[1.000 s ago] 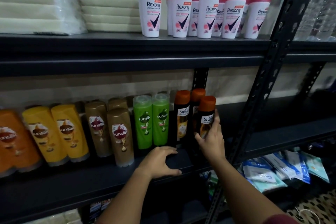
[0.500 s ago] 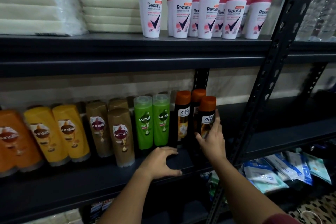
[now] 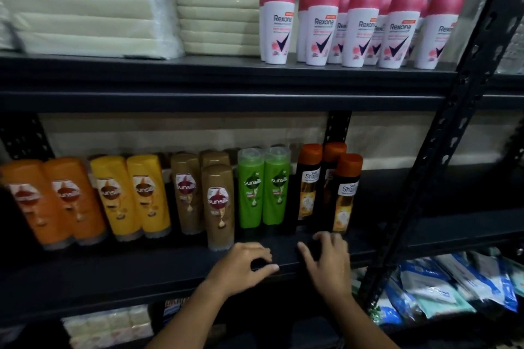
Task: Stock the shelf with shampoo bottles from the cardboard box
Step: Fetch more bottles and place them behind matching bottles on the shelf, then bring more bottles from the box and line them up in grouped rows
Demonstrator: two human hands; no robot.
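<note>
Shampoo bottles stand in a row on the dark middle shelf (image 3: pixel 113 272): orange bottles (image 3: pixel 68 201), yellow bottles (image 3: pixel 141 195), brown bottles (image 3: pixel 219 207), green bottles (image 3: pixel 263 187) and black bottles with orange caps (image 3: pixel 344 193). My left hand (image 3: pixel 243 269) rests on the shelf's front edge below the green bottles, fingers loosely curled, holding nothing. My right hand (image 3: pixel 329 261) rests on the shelf just in front of the nearest black bottle, apart from it and empty. The cardboard box is out of view.
Pink-capped deodorant bottles (image 3: pixel 360 25) and wrapped cream-coloured packs (image 3: pixel 85 5) fill the upper shelf. A black perforated upright (image 3: pixel 442 133) rises at the right. Blue and white packets (image 3: pixel 453 286) lie on a lower shelf to the right. Bare shelf space lies right of the black bottles.
My right hand has let go of the front black bottle and dropped to the shelf edge. The bottle stays standing. The camera has tilted slightly up and left.
</note>
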